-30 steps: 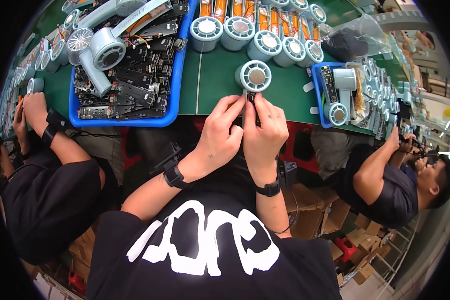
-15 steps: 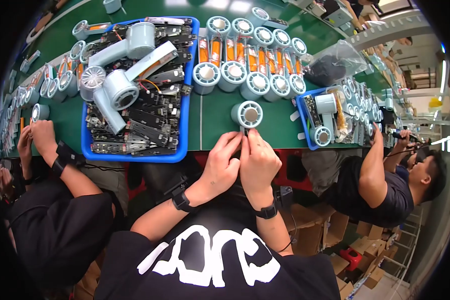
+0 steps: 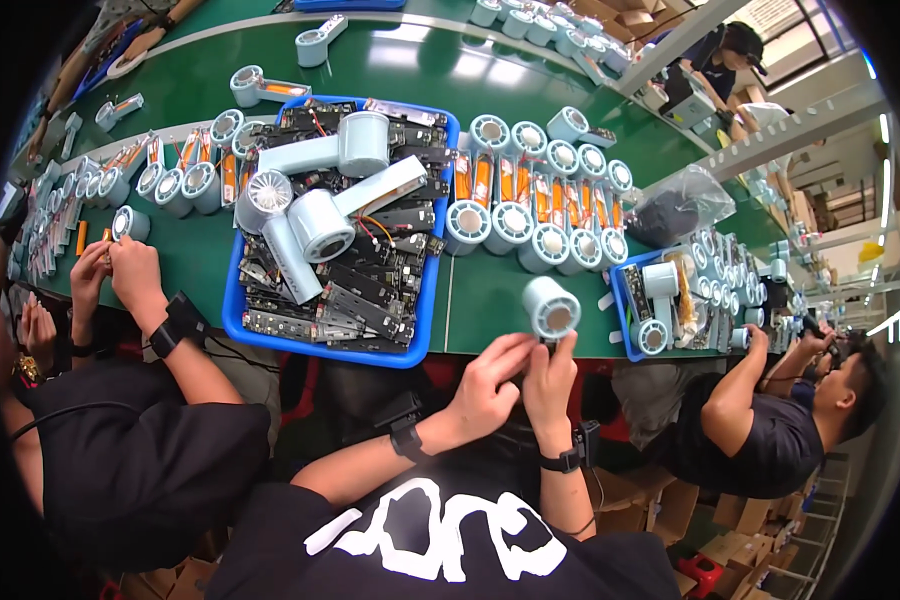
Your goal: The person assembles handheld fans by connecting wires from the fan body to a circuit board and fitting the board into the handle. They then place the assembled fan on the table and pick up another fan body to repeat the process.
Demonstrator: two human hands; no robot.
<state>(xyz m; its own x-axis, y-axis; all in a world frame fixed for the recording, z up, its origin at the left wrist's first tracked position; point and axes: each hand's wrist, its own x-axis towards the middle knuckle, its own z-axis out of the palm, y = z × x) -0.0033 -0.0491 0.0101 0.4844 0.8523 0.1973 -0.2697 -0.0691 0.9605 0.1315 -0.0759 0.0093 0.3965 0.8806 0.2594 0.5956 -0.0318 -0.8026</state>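
A pale blue handheld fan body (image 3: 552,308) with a round, slotted end stands out beyond my fingers near the bench's front edge. Its handle is mostly hidden between my hands. My right hand (image 3: 549,388) is closed round the handle just below the round head. From the left, my left hand (image 3: 487,388) reaches in with its fingertips pressed together at the same handle; what exactly they pinch there is hidden. Beyond the fan lie rows of similar fan bodies (image 3: 550,247) with orange batteries in their open handles.
Left of my hands, a blue tray (image 3: 432,300) holds dark circuit boards (image 3: 365,305) and several fan bodies (image 3: 320,225). A smaller blue bin (image 3: 630,330) stands right, near a plastic bag (image 3: 675,205). Co-workers sit on both sides; one co-worker's hands (image 3: 130,270) work at the left.
The whole view has shifted, with the bench now lower and further right. The fan's round head has tilted slightly, and my left fingers have straightened toward the handle.
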